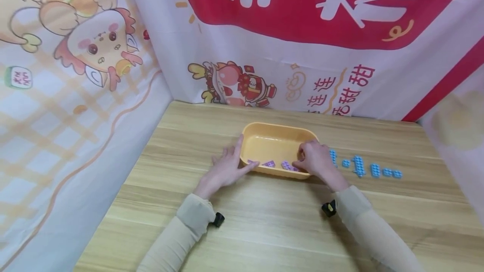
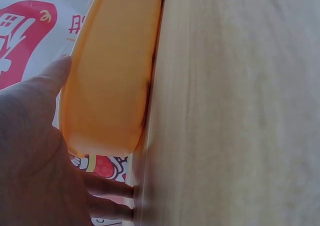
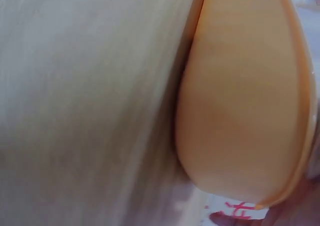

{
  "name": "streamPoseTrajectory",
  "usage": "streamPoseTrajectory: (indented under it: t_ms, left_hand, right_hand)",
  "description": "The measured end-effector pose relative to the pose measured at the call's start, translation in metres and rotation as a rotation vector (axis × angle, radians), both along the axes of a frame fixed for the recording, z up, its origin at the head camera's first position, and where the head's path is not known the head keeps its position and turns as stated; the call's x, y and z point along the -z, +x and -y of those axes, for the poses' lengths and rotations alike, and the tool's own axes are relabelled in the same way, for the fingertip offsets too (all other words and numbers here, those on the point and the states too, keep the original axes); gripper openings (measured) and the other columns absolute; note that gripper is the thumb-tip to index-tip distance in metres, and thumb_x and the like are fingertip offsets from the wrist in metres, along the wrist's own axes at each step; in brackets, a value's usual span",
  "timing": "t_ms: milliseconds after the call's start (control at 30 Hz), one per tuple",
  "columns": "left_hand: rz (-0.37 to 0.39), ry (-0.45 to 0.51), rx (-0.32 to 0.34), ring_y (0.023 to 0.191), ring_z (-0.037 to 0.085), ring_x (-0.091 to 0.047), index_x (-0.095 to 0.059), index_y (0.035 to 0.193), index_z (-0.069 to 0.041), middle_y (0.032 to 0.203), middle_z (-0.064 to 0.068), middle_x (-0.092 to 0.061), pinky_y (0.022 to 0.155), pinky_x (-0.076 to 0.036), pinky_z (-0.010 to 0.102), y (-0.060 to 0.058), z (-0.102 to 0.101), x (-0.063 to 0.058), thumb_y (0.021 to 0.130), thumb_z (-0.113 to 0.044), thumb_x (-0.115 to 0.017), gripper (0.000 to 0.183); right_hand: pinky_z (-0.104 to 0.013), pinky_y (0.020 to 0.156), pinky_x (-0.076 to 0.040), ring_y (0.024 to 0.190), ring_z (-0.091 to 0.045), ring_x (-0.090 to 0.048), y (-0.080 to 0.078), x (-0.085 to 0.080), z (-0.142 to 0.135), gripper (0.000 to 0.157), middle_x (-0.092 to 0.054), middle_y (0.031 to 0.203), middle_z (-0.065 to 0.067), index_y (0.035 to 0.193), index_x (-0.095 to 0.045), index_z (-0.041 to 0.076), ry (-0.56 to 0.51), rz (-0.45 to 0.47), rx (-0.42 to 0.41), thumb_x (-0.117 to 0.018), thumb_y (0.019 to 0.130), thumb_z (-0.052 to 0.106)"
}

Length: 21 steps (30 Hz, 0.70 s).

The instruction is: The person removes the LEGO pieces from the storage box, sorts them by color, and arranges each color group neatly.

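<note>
A yellow plastic box (image 1: 276, 148) stands on the table, with several purple toy bricks (image 1: 269, 163) lying along its near inside wall. My left hand (image 1: 226, 170) rests at the box's left end, its thumb over the near rim and its index finger along the side. In the left wrist view, other fingers (image 2: 107, 186) stretch past the outer wall, fairly straight. Inside the right end is my right hand (image 1: 316, 159), fingers bent and a fingertip beside a purple brick (image 1: 287, 166). Whether it pinches a brick is hidden. The right wrist view shows mostly the box's outer wall (image 3: 240, 100).
Right of the box lie several blue toy bricks (image 1: 358, 166) in a loose row, some joined together. The wooden table (image 1: 257, 226) meets a printed cloth backdrop (image 1: 234, 45) at the back, and more printed cloth (image 1: 87, 137) hangs at the left.
</note>
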<state>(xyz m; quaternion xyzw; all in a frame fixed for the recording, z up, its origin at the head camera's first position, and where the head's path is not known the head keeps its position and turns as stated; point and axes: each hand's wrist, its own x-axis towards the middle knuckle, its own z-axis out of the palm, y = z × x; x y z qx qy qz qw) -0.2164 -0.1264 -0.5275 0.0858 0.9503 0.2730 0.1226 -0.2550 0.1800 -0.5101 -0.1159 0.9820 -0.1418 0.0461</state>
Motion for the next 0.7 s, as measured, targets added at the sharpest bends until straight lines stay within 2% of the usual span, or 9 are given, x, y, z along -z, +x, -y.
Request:
streamPoseTrajectory:
  t_ms: [200,300,467,567,700]
  left_hand:
    - [0.001,0.001,0.003,0.169,0.055,-0.011,0.014,0.176,-0.035,0.182,0.028,-0.017,0.129,-0.001,0.087,0.000,-0.001,0.002,0.098,-0.089,-0.048,0.113]
    - [-0.004,-0.004,0.010,0.169,0.055,-0.012,0.013,0.176,-0.036,0.182,0.028,-0.018,0.128,-0.002,0.087,0.000,-0.003,0.002,0.097,-0.089,-0.048,0.113]
    - [0.001,0.005,0.008,0.169,0.056,-0.012,0.011,0.177,-0.033,0.182,0.027,-0.019,0.129,-0.002,0.087,0.001,-0.004,0.000,0.098,-0.087,-0.049,0.113]
    - [0.001,0.005,0.006,0.169,0.056,-0.012,0.010,0.178,-0.032,0.181,0.028,-0.019,0.128,-0.002,0.088,0.001,-0.003,-0.001,0.099,-0.086,-0.050,0.113]
    - [-0.003,0.002,0.000,0.169,0.055,-0.012,0.011,0.177,-0.034,0.181,0.029,-0.019,0.129,-0.003,0.087,0.001,-0.001,0.000,0.099,-0.087,-0.049,0.112]
  right_hand:
    - [-0.069,0.106,-0.052,0.096,-0.032,-0.067,0.004,-0.013,0.002,0.039,-0.073,0.085,-0.006,0.083,-0.072,0.012,0.273,-0.005,-0.115,-0.090,0.092,0.045]
    - [-0.073,0.116,-0.046,0.106,-0.037,-0.069,0.004,-0.016,0.002,0.033,-0.076,0.087,-0.006,0.086,-0.075,0.012,0.321,0.000,-0.161,-0.090,0.090,0.040]
    - [-0.081,0.130,-0.023,0.112,-0.042,-0.069,0.000,-0.018,-0.005,0.017,-0.074,0.083,-0.005,0.085,-0.071,0.011,0.229,0.047,-0.183,-0.087,0.082,0.016]
    - [-0.084,0.131,-0.016,0.117,-0.045,-0.070,-0.003,-0.017,-0.008,0.014,-0.078,0.094,-0.009,0.090,-0.073,0.009,0.135,0.048,-0.190,-0.083,0.080,0.009]
    - [-0.083,0.131,-0.014,0.129,-0.047,-0.065,-0.005,-0.012,-0.010,0.027,-0.080,0.115,-0.017,0.107,-0.078,0.003,0.015,0.017,-0.205,-0.086,0.083,0.011]
